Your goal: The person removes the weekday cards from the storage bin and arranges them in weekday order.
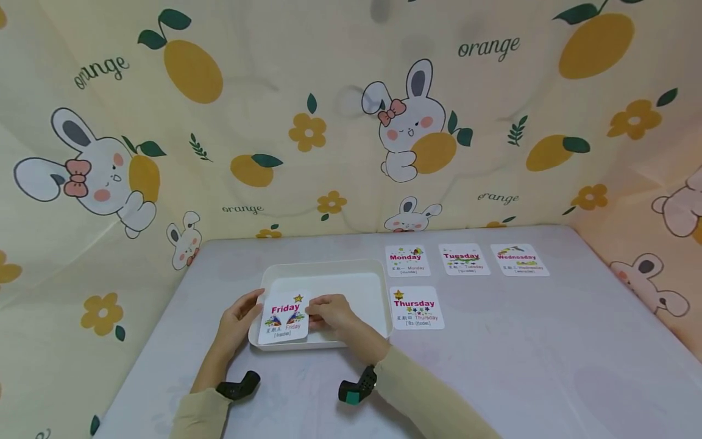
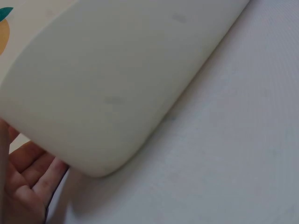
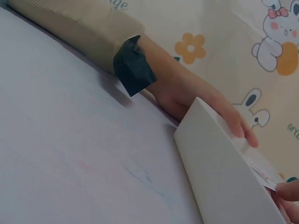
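Note:
A square white card printed "Friday" leans up over the left part of a shallow white tray. My right hand pinches the card's right edge between thumb and fingers; in the right wrist view its fingertips show at the card. My left hand holds the tray's left rim, close to the card's left edge. In the left wrist view the tray wall fills much of the picture, with the left fingers against its outer side.
Right of the tray lie cards reading "Monday", "Tuesday" and "Wednesday" in a row. A "Thursday" card lies below Monday, near the tray's right rim. A patterned cloth hangs behind the pale table.

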### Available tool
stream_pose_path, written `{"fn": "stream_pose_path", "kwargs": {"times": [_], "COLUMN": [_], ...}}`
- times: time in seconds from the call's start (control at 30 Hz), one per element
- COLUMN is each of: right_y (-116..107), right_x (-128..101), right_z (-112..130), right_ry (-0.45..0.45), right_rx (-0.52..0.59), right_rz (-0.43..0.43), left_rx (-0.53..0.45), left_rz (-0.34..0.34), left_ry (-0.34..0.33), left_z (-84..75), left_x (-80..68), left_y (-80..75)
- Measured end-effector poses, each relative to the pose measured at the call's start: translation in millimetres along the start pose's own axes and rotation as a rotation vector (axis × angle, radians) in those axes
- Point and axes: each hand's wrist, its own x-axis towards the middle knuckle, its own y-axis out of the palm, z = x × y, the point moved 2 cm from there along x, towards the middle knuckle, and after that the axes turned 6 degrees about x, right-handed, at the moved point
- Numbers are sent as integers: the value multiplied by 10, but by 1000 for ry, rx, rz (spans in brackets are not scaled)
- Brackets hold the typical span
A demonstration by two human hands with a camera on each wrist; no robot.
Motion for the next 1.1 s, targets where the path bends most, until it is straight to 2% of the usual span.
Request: {"fn": "stream_pose_path", "kwargs": {"times": [0.43, 0.8, 1.1], "right_y": [-142, -264, -378], "right_x": [-120, -265, -366], "right_z": [97, 133, 190], "right_ry": [-42, -55, -74], "right_rx": [23, 82, 71], "right_rz": [10, 34, 44], "left_rx": [32, 33, 30], "left_rz": [-17, -18, -17], "left_ry": [30, 21, 17], "left_z": [14, 5, -21], "left_x": [5, -4, -14], "left_y": [7, 9, 12]}}
